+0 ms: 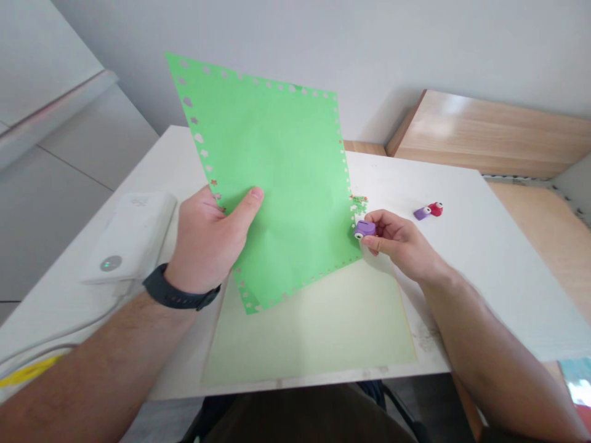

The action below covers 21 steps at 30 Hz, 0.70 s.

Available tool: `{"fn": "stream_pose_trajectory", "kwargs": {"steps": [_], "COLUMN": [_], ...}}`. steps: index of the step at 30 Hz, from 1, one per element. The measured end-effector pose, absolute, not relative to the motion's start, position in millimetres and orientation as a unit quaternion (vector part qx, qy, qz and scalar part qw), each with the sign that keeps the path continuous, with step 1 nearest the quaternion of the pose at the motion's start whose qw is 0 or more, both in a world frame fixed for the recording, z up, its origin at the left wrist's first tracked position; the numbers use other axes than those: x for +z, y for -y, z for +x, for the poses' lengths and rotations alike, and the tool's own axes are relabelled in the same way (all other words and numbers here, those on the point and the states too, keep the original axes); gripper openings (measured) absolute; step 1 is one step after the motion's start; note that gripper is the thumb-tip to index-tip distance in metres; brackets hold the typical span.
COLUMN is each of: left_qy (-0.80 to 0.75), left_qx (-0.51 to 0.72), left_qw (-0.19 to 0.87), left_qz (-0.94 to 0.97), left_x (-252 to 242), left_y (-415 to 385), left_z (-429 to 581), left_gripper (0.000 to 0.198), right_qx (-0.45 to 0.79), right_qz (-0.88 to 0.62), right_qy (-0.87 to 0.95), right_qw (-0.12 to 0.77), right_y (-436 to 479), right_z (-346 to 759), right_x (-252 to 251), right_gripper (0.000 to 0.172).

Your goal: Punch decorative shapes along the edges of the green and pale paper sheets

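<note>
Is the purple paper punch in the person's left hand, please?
No, the purple paper punch is in the right hand; the left hand holds the green sheet.

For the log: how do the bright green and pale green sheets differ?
The bright green paper sheet is held up, tilted, in the left hand; the pale green sheet lies flat on the white table. The bright sheet has punched shapes along its edges; the pale sheet shows none where visible. Both are rectangular.

No readable txt or labels
</note>
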<state>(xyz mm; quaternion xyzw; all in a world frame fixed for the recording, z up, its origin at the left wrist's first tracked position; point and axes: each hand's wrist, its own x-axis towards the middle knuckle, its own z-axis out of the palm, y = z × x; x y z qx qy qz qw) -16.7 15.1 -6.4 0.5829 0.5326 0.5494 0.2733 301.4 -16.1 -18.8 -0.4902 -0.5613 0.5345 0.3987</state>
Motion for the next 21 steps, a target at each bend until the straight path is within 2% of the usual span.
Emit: {"fn": "stream_pose_trajectory", "kwargs": {"steps": [9,15,21], "left_qy": [-0.531,-0.535,-0.533], "left_qx": [0.549,0.548,0.546], "left_qw": [0.283,0.290,0.284], "left_qz": [0.581,0.574,0.580], "left_x": [-7.2,-7.0,-6.5], "left_y": [-15.3,-15.4,-15.1], "left_z": [-17.3,-17.2,-17.2], "left_gripper": [0.027,0.027,0.027], "right_qx": [0.536,0.488,0.513], "right_qz": [-0.488,-0.490,-0.485], "right_qy": [0.570,0.571,0.546], "right_qw": [0.387,0.442,0.452], "right_y": [15.8,12.3,13.5], "right_z": [303.1,302.0,297.2], "right_x": [-20.9,-26.5,-21.1], "right_gripper": [0.029,0.032,0.034]}}
